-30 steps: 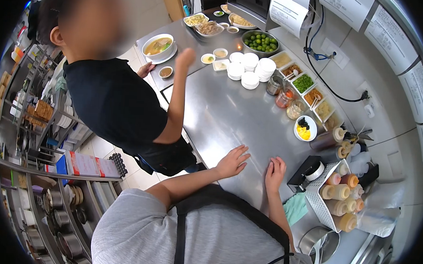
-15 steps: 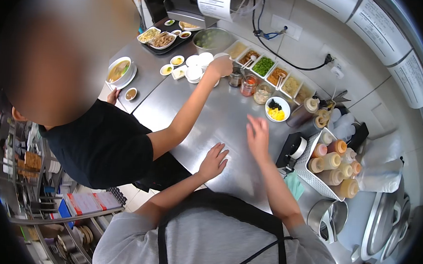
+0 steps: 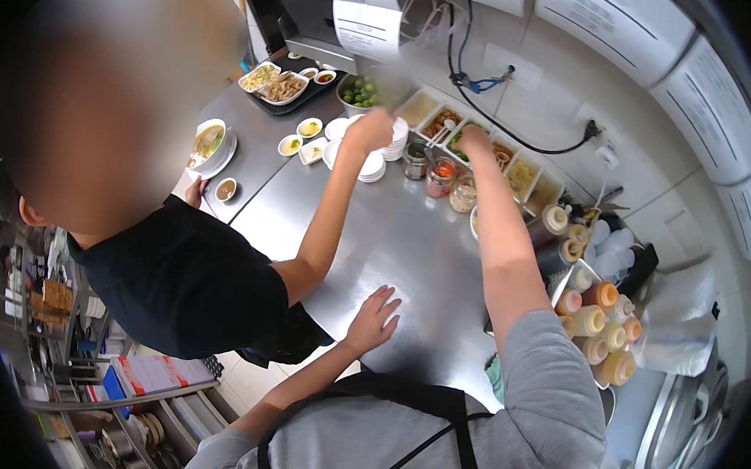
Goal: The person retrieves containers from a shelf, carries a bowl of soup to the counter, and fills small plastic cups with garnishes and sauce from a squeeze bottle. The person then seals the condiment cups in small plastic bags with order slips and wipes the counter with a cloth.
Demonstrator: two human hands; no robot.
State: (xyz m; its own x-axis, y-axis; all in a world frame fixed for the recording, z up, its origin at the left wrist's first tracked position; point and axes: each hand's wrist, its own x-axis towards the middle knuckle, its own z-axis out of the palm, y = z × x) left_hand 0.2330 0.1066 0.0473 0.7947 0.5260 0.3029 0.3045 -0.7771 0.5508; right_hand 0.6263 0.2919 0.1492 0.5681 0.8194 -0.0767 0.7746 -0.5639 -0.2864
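My left hand [image 3: 373, 322] lies flat on the steel counter [image 3: 392, 244] with its fingers spread and nothing in it. My right hand [image 3: 472, 143] is stretched forward over the row of topping containers [image 3: 523, 178], at the one with chopped greens [image 3: 456, 147]. Its fingers point down and are closed together; whether they pinch any greens is hidden. Below it stand a jar with red contents [image 3: 440, 177] and a jar with pale contents [image 3: 463, 193]. My right forearm covers most of a white bowl [image 3: 475, 223].
A co-worker [image 3: 177, 284] stands at the left, one hand [image 3: 371, 131] over the stacked white dishes [image 3: 372, 166], the other by a soup bowl [image 3: 213, 148]. Sauce bottles [image 3: 596, 322] fill a basket at the right. Order slips [image 3: 365, 30] hang above.
My right hand has moved forward from above the counter to the chopped greens. My left hand stays on the counter. The co-worker's raised hand has shifted slightly left over the dishes.
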